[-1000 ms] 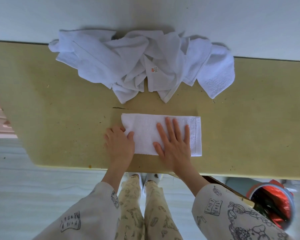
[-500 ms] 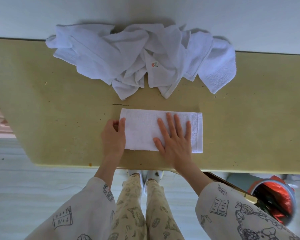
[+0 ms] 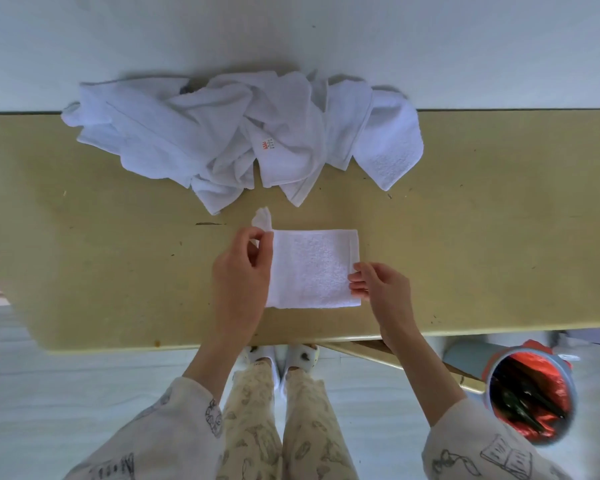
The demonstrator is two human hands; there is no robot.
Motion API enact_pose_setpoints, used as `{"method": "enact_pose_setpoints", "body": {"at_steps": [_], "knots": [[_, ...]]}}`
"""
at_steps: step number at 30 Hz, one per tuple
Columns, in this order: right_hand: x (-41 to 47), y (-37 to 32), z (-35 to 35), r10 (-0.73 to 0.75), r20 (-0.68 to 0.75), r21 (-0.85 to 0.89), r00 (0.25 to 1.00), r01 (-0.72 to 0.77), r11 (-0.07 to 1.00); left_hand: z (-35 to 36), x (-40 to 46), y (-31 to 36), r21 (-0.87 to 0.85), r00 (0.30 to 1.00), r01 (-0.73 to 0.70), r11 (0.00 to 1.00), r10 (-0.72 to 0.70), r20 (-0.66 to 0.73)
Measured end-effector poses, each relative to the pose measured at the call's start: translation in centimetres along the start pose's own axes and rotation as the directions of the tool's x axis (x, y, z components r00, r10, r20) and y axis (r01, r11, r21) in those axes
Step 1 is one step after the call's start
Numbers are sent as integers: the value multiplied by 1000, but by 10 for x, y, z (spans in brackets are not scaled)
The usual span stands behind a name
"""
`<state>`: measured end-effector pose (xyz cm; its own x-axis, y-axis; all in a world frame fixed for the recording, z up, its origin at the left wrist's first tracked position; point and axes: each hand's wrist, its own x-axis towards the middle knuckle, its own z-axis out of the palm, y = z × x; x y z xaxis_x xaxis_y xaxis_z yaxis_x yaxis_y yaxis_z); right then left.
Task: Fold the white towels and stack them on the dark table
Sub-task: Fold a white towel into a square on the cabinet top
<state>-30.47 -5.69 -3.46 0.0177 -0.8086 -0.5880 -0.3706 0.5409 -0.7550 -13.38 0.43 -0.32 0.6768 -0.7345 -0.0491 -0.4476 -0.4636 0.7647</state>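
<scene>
A folded white towel (image 3: 312,268) lies on the yellowish table (image 3: 101,265) near its front edge. My left hand (image 3: 239,282) pinches the towel's left end, and a corner of cloth sticks up above the fingers. My right hand (image 3: 381,289) holds the towel's right edge between its fingertips. A heap of unfolded white towels (image 3: 243,136) lies at the table's far edge, against the wall.
A grey bin (image 3: 530,396) with a red liner stands on the floor at the lower right, beside the table's corner. My feet in white slippers (image 3: 281,358) show below the table's front edge. A pale wall rises behind the table.
The towel is shorter from left to right than before. My left hand has lifted its left end, and my right hand went from pressing flat on the cloth to holding its right edge.
</scene>
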Motion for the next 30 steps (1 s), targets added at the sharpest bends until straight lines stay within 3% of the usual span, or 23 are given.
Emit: {"method": "enact_pose_setpoints", "body": {"at_steps": [4,16,19,22,26,30], "knots": [[7,1,-5,148,78,159,986,-159,974,40,-9,12,37,994,-89,995,86,68],[17,3,-7,181,137,212,974,-208,955,99,-22,17,193,936,-37,980,-34,350],[18,5,-6,161,107,132,981,-174,976,94,-26,11,85,901,-48,995,6,434],[19,5,-1,95,60,-38,994,-93,995,82,-32,-4,41,924,-148,988,123,363],[20,-1,5,1,42,-259,999,10,966,66,-39,-27,159,946,-269,950,230,227],[23,2,7,-30,5,-318,1000,30,948,62,-45,-39,290,907,-388,875,308,287]]}}
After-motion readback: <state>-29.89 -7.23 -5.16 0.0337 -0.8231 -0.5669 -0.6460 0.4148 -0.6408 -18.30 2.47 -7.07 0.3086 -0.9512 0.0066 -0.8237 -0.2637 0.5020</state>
